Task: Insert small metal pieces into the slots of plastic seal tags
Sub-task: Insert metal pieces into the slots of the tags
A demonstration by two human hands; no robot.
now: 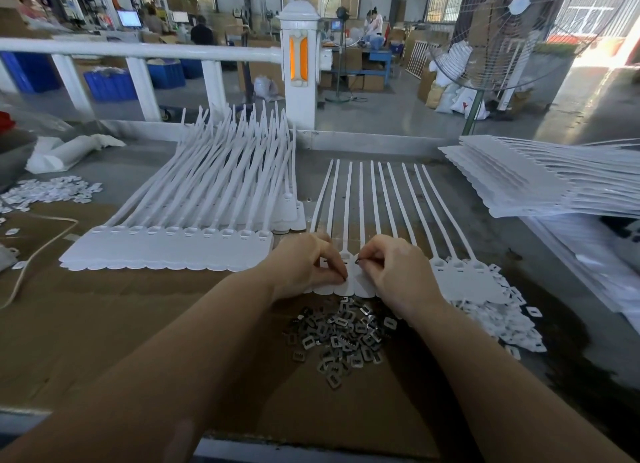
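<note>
A joined strip of white plastic seal tags [467, 282] lies flat on the cardboard, its long tails pointing away from me. Both hands work over its middle heads. My right hand [394, 272] pinches a small dark metal piece [357, 261] at a tag's slot. My left hand [304, 265] has curled fingers pressed on the tag heads; whether it holds a piece is hidden. A loose pile of small metal pieces [343, 338] sits just in front of the strip, between my forearms.
A stack of tag strips [173, 251] lies to the left, another stack [540, 185] at the far right. Small white plastic caps [498, 317] are heaped at the right, more caps [52, 190] at the left. A white railing [138, 52] and a fan [498, 29] stand behind.
</note>
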